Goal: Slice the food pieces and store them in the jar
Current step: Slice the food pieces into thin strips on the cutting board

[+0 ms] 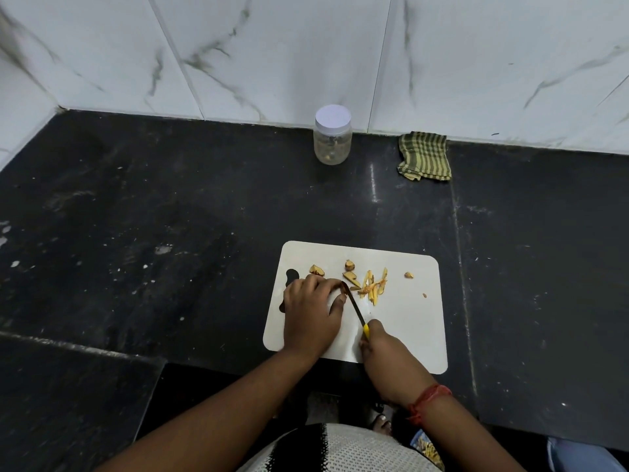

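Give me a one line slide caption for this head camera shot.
Right hand knifes food under left hand; jar capped.

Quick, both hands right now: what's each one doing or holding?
Left hand: fingers curled down on the cutting board, pinning a food piece hidden beneath them.
Right hand: closed on the knife.

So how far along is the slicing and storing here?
Partly sliced: thin strips lie on the cutting board. In hand: the left hand pins a piece while the right hand cuts with the knife. Left: whole chunks, and the jar is lidded.
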A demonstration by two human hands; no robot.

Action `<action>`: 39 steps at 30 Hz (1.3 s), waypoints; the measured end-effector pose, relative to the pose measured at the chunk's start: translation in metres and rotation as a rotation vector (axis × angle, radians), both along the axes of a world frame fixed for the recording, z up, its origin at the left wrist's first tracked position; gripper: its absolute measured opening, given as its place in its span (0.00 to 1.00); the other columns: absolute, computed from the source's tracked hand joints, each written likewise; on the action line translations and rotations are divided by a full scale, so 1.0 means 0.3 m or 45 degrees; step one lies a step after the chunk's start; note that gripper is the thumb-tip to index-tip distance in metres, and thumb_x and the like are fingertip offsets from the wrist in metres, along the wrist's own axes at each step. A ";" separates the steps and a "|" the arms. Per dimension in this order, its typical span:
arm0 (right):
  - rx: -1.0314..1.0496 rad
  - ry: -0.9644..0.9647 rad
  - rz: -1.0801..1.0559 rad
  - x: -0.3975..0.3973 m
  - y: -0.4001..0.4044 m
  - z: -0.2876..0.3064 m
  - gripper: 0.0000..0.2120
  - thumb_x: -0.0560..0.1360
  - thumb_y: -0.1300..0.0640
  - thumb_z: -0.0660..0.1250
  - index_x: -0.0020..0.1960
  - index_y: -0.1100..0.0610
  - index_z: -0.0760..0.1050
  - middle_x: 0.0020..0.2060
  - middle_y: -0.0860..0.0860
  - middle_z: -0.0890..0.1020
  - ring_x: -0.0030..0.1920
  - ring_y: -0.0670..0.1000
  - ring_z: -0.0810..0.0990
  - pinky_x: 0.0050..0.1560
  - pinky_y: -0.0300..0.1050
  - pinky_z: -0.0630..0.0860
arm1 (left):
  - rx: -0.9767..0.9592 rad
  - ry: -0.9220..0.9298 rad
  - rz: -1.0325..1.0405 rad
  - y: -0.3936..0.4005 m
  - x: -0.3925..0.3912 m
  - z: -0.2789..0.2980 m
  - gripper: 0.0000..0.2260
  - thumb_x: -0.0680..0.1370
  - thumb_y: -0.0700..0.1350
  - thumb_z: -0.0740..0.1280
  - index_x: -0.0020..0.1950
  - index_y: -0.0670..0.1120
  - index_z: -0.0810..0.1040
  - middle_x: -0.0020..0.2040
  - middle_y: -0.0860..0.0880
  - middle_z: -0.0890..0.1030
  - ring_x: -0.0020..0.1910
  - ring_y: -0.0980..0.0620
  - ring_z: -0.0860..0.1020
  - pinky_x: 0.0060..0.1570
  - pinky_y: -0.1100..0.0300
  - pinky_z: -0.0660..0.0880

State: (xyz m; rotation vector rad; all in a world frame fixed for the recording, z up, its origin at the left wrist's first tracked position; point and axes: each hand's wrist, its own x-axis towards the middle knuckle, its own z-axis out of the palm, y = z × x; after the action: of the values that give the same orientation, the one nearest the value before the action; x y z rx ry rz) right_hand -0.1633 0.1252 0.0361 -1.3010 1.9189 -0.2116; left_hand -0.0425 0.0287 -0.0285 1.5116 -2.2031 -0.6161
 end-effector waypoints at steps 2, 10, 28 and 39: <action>0.022 0.020 0.000 0.001 -0.005 -0.005 0.06 0.81 0.62 0.53 0.57 0.59 0.63 0.42 0.58 0.78 0.37 0.53 0.71 0.38 0.44 0.63 | 0.006 -0.007 -0.004 -0.001 0.000 0.000 0.11 0.79 0.54 0.65 0.59 0.55 0.79 0.55 0.55 0.77 0.57 0.51 0.71 0.64 0.53 0.65; 0.034 0.101 0.064 0.010 -0.016 -0.029 0.09 0.78 0.66 0.53 0.58 0.63 0.63 0.38 0.54 0.76 0.32 0.49 0.71 0.26 0.37 0.57 | -0.011 -0.009 0.003 -0.002 -0.002 -0.001 0.11 0.78 0.54 0.65 0.58 0.54 0.80 0.53 0.55 0.77 0.55 0.50 0.72 0.63 0.52 0.67; 0.078 0.160 0.154 -0.006 -0.030 -0.035 0.16 0.79 0.65 0.53 0.66 0.66 0.61 0.31 0.46 0.64 0.29 0.41 0.63 0.25 0.36 0.58 | -0.013 -0.017 0.040 0.003 -0.013 0.005 0.10 0.77 0.53 0.65 0.56 0.54 0.79 0.53 0.55 0.77 0.54 0.50 0.73 0.62 0.52 0.67; 0.219 0.072 0.074 0.008 -0.043 -0.024 0.09 0.81 0.62 0.54 0.61 0.59 0.64 0.34 0.46 0.64 0.56 0.58 0.78 0.31 0.34 0.59 | -0.050 -0.089 0.017 -0.002 -0.016 -0.005 0.11 0.78 0.56 0.62 0.57 0.55 0.78 0.54 0.54 0.77 0.54 0.50 0.73 0.63 0.51 0.66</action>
State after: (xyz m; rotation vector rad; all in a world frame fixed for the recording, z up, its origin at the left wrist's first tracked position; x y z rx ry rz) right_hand -0.1609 0.1124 0.0290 -1.2570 1.8987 0.0199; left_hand -0.0473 0.0282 -0.0299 1.5486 -2.2418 -0.5205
